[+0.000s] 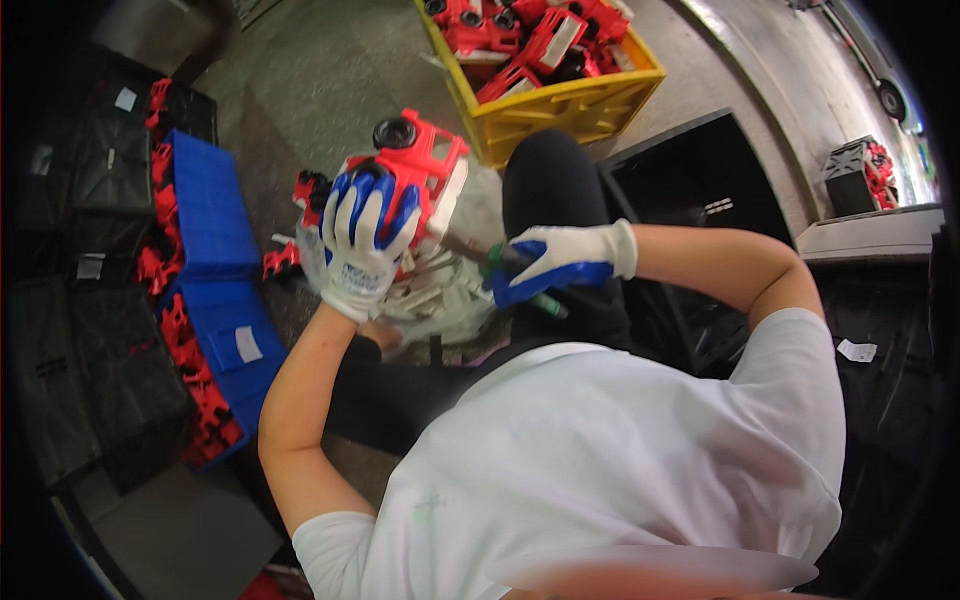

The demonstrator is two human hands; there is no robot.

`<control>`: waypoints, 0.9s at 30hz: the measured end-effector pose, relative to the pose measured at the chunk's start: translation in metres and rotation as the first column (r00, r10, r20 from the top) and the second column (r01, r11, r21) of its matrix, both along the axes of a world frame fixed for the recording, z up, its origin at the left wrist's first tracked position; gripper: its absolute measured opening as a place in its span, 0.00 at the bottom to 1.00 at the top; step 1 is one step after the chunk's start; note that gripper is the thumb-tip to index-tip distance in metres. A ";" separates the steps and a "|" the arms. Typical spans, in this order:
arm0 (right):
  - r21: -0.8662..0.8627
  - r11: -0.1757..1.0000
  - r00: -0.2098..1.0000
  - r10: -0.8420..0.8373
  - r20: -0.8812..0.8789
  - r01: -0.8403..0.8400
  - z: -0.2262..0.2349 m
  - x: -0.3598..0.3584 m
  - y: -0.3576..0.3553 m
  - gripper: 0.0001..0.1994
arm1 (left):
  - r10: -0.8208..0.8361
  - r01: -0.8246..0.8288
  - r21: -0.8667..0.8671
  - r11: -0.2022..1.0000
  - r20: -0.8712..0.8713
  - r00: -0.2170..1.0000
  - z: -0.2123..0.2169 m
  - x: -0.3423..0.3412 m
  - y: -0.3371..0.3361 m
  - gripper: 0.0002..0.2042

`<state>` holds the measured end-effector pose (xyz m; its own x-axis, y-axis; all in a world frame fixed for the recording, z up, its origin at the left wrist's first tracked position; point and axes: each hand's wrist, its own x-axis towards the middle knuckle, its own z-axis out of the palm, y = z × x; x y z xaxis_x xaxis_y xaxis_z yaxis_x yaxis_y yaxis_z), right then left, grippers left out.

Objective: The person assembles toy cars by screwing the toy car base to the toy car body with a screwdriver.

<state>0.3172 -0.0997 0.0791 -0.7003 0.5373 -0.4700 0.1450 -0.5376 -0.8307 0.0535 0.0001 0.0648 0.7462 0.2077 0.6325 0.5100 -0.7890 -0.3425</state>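
My left hand, in a white glove with blue-coated fingers, is closed around a red toy truck with black wheels. The truck is tilted, and the glove covers part of its side. Just right of it my right hand, gloved the same way, grips a green-handled tool. The tool's dark, narrow end points left toward the truck's lower edge; its exact kind is hard to make out. Beneath both hands lies a clear plastic bag with many whitish pieces in it.
Ahead stands a yellow crate heaped with red toy trucks. Blue bins holding more red toys line the left, beside stacked black crates. A large black crate sits at my right. Another red toy lies left of the bag.
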 end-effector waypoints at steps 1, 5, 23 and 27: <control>0.021 1.000 1.000 0.002 0.011 -0.003 -0.002 0.000 -0.002 0.11 | -0.005 0.005 -0.010 1.000 0.000 1.000 -0.002 0.002 -0.001 0.17; 0.039 0.992 0.988 -0.122 0.092 0.119 0.005 -0.005 -0.010 0.09 | -0.020 0.020 0.000 1.000 0.007 1.000 -0.010 0.007 0.004 0.18; 0.554 0.740 0.220 -0.655 0.723 0.380 -0.050 0.292 0.149 0.14 | 0.510 -0.505 -0.555 0.661 -0.162 0.845 -0.080 -0.122 0.063 0.32; 0.177 0.942 0.129 -0.220 0.967 0.284 -0.097 0.310 0.193 0.12 | 0.566 -0.796 -0.595 0.109 -0.621 0.542 -0.138 -0.178 0.085 0.34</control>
<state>0.6274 0.0931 -0.0183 0.5087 0.5422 -0.6687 0.6550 -0.7479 -0.1082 -0.1248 0.0849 -0.0734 0.0684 0.9618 -0.2650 0.9968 -0.0768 -0.0215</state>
